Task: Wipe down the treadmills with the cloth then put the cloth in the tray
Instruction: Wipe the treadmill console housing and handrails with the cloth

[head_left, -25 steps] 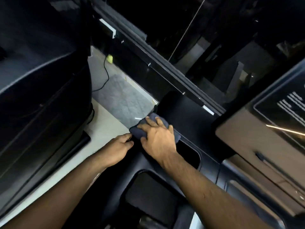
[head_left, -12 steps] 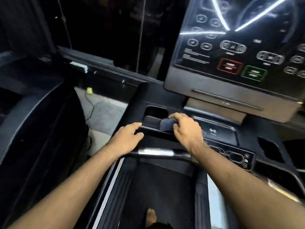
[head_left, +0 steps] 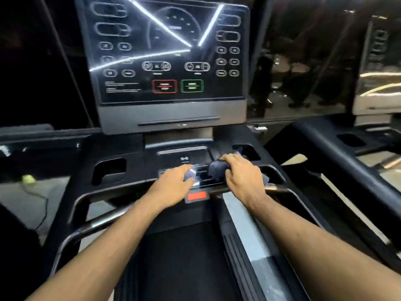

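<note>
The crumpled dark navy fabric cloth (head_left: 217,168) in my right hand (head_left: 243,179) is looking nearly black against the matte black plastic treadmill deck (head_left: 121,148). The glossy black flat console panel (head_left: 169,40) is showing pale grey oval outlines and white light streaks, plus a red-outlined rectangular button (head_left: 164,86) and a green-outlined rectangular button (head_left: 192,86). A small red-orange rectangular tab (head_left: 196,195) is standing out above the plain black rubber belt (head_left: 180,268).

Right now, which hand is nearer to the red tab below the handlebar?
Left. The left hand lies just above-left of the red tab; the right hand, gripping the cloth, is farther right.
</note>
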Action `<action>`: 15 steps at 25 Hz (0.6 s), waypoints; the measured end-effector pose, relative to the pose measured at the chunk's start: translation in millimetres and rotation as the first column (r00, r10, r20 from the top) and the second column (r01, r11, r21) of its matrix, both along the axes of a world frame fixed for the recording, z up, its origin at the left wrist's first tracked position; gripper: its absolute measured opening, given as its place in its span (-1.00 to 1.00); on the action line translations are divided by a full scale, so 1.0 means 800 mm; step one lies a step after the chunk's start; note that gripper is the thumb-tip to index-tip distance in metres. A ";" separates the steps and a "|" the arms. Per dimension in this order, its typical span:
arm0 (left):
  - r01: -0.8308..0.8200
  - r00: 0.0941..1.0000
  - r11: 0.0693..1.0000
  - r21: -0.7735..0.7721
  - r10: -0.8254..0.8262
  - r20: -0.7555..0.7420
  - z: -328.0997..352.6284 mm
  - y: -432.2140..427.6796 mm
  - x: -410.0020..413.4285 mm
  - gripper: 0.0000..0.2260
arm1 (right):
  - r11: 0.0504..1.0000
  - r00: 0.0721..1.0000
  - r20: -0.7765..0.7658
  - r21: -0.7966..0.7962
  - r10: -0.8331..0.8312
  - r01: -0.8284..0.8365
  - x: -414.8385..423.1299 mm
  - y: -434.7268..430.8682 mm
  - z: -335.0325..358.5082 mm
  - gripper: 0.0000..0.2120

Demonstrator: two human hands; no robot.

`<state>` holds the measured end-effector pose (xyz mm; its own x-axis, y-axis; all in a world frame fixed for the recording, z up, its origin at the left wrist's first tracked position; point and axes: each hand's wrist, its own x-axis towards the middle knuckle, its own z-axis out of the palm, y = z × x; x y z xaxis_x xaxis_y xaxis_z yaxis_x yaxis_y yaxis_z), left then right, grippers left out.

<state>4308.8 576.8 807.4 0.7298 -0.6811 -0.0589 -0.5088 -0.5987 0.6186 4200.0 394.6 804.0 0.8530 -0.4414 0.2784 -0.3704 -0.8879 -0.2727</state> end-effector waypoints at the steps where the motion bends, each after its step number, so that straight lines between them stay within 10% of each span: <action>1: 0.056 0.998 0.998 0.034 -0.057 0.033 -0.001 -0.023 -0.017 -0.58 | 0.999 0.999 -0.007 0.004 -0.034 0.034 -0.023 -0.018 -0.007 -0.62; 12: 0.338 0.768 0.853 0.397 -0.494 0.407 -0.056 -0.164 -0.004 -0.48 | 0.821 0.852 0.114 0.357 -0.511 0.445 -0.046 -0.086 -0.107 -0.55; 15: 0.358 0.693 0.809 0.466 -0.564 0.448 -0.074 -0.165 0.033 -0.44 | 0.841 0.904 0.012 0.372 -0.427 0.393 -0.013 -0.042 -0.134 -0.47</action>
<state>4335.2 444.8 748.1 0.2991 -0.9536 -0.0352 -0.9540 -0.2979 -0.0347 4189.4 360.7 696.7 0.5507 -0.8282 0.1044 -0.6372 -0.4979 -0.5884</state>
